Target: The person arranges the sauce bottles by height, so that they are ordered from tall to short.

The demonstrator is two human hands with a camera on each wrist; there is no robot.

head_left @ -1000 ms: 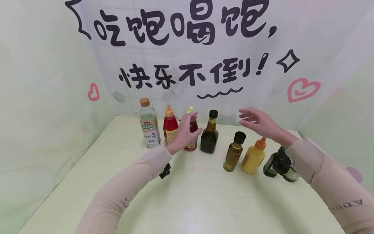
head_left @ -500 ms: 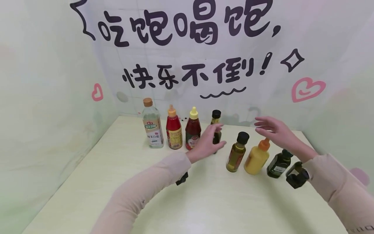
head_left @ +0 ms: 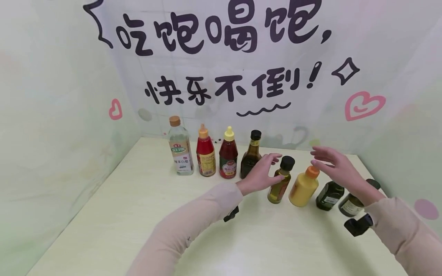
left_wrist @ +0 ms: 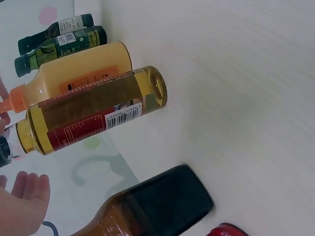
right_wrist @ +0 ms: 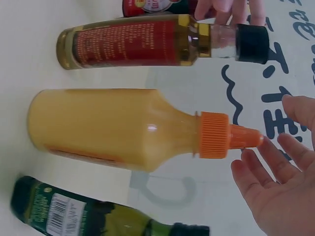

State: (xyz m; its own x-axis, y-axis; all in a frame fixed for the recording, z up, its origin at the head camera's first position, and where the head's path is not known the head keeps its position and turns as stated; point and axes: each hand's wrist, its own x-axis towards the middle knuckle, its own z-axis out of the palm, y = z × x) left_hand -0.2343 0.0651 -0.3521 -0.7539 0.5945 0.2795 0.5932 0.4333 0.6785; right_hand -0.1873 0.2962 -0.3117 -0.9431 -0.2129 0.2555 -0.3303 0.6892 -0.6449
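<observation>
Fingers spread and loosely bent, my left hand (head_left: 259,174) is at the neck of a small oil bottle (head_left: 277,188) with a black cap. Its thumb overlaps the neck in the head view; whether it touches I cannot tell. The hand partly covers a dark sauce bottle (head_left: 251,156) behind it. My right hand (head_left: 333,165) is by the orange nozzle tip of a yellow squeeze bottle (head_left: 303,189). In the right wrist view its fingers (right_wrist: 248,167) are relaxed and curl round nothing; a fingertip is very close to the nozzle (right_wrist: 246,136). Both bottles stand upright.
To the left stand a clear white-vinegar bottle (head_left: 181,157), a red squeeze bottle (head_left: 206,153) and a ketchup-like bottle (head_left: 228,157) with a yellow nozzle. Two dark green bottles, one nearer (head_left: 330,196) and one further right (head_left: 350,206), stand under my right forearm. A lettered backdrop (head_left: 221,111) rises behind the table (head_left: 221,245).
My left hand has moved right, from before the ketchup-like bottle past the dark sauce bottle to the oil bottle. My right hand has moved slightly right and down. The bottles stay in place.
</observation>
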